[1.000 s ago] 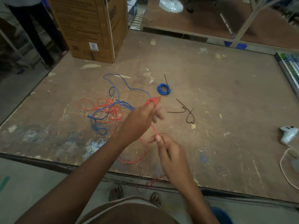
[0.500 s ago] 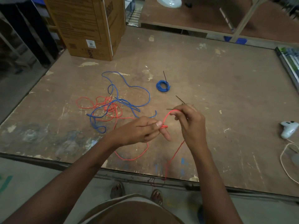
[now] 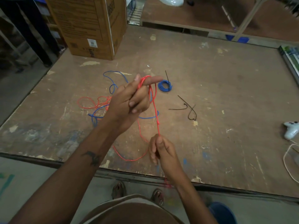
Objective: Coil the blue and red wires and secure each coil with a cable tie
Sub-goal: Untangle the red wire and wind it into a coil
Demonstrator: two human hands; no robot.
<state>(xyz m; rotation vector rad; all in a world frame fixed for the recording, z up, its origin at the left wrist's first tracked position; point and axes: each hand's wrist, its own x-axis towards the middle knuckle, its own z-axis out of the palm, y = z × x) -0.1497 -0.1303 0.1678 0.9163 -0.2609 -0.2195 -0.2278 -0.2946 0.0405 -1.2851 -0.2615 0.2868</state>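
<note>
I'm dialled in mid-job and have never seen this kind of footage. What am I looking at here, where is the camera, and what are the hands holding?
There is no machine: a person works with bare hands, and the single camera sits on their head, looking forward and down at a worn wooden table.

The left hand is raised, with loops of red wire wound over its extended finger. The right hand, nearer the body, pinches the same wire and draws it taut.

On the table lie a loose tangle of blue wire mixed with red, a small blue coil already tied with a black cable tie, and spare cable ties. A cardboard box stands at the far left; a white game controller lies at the right edge.
</note>
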